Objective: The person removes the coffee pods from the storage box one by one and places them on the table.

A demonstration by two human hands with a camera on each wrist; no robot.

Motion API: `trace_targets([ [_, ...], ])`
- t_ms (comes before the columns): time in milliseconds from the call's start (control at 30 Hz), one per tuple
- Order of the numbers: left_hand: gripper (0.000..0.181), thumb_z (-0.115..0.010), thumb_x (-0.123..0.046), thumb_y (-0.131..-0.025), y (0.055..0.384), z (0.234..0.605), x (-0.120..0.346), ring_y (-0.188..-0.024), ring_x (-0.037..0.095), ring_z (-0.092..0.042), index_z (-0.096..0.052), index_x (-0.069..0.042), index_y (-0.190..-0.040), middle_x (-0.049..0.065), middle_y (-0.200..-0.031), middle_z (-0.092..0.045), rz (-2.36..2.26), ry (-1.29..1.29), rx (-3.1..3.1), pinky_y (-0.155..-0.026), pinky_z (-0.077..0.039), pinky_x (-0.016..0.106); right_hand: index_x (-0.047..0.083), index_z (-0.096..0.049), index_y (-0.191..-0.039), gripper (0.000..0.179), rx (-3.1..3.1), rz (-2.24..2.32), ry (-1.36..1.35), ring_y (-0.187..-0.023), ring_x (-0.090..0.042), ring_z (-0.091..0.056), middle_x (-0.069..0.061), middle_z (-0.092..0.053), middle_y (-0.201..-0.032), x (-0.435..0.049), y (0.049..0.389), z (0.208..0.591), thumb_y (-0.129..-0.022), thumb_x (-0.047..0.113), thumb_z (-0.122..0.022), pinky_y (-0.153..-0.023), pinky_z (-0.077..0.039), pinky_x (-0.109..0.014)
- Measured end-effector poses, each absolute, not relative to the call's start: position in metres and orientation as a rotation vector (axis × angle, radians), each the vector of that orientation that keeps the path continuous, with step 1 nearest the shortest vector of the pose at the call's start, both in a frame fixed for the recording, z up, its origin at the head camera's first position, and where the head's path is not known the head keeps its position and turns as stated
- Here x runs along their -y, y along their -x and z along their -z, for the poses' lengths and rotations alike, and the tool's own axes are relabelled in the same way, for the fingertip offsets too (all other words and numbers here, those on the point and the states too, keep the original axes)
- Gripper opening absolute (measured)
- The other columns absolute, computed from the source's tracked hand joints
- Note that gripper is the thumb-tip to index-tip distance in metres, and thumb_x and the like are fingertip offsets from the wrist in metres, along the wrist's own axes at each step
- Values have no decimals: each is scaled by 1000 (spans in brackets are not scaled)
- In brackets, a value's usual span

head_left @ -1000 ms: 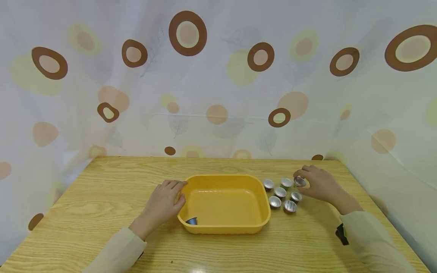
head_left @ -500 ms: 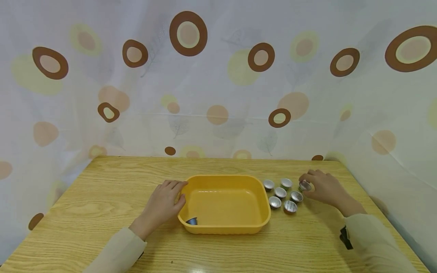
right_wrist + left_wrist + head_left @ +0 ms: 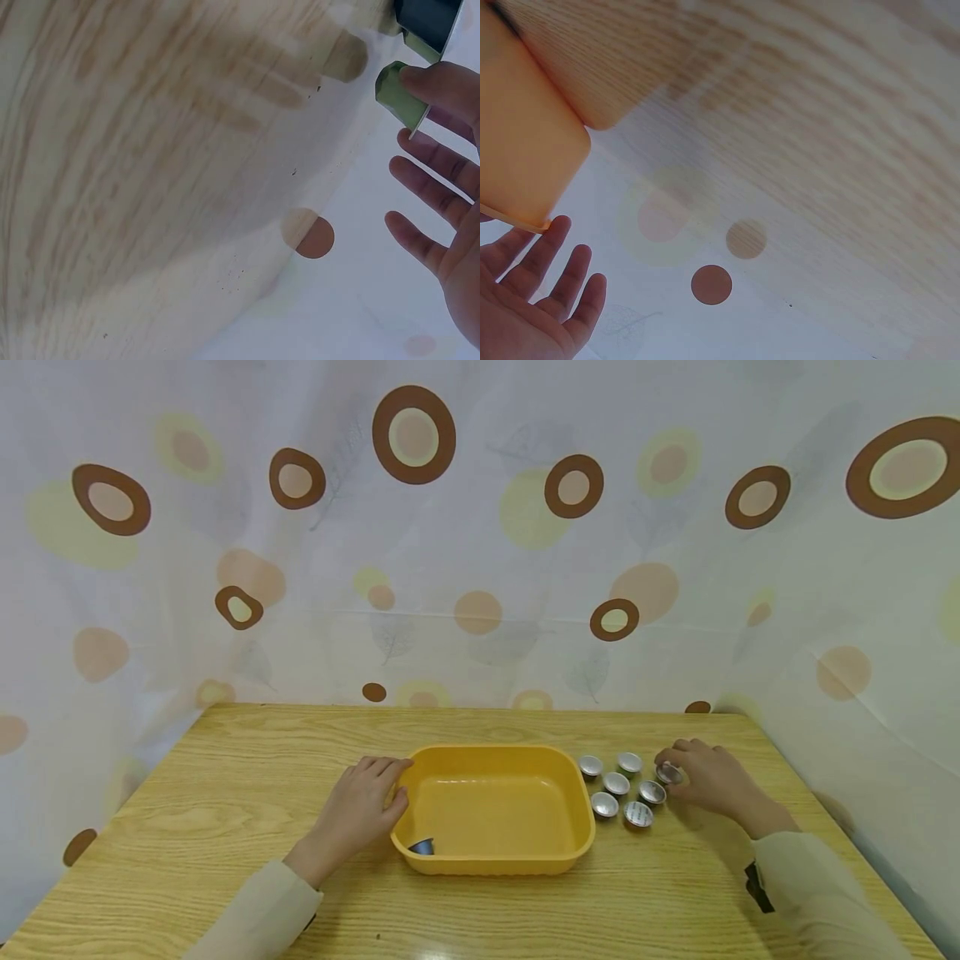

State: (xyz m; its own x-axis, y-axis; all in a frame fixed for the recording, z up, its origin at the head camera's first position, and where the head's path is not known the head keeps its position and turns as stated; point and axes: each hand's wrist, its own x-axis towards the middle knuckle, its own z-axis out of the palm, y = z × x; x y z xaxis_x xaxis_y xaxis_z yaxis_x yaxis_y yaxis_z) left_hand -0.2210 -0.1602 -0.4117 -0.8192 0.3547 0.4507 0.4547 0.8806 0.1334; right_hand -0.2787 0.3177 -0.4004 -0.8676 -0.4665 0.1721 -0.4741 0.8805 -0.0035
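At the tray's left rim, my left hand (image 3: 360, 806) touches the yellow plastic tray (image 3: 495, 866) with fairly straight, spread fingers; the left wrist view shows the fingertips at its rim. My right hand (image 3: 712, 777) pinches a green coffee capsule (image 3: 394, 94) between thumb and fingers, its silver foil lid up, at the far right of the group. The capsule appears to be at or just above the table; I cannot tell which. Several other foil-topped capsules (image 3: 617, 784) stand between the tray and that hand. One blue capsule (image 3: 422, 846) lies tilted in the tray's near left corner.
A wood-grain table (image 3: 480, 914) carries everything. Behind it and at both sides hangs a pale curtain (image 3: 480, 543) with brown and beige ring prints. In the right wrist view, a dark capsule (image 3: 431, 22) stands close to the pinched one.
The right hand has brought its capsule slightly right and toward the near side, and has barely moved over the last half second. The left hand and tray have stayed put.
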Motion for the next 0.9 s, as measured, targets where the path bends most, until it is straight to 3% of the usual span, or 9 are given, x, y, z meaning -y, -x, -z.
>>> trace_targets([
  [900,35,-58,-22,-85,220,411,161,-103,22,-55,-60,-13,-119,2,-111,-63,331,600,2629,-83,-47,39,11,-64,-105,37,2892,-41,-738,-95,-33,-56,-7,-61,-102,-316,278,403,-70,13,-73,-72,-43,-58],
])
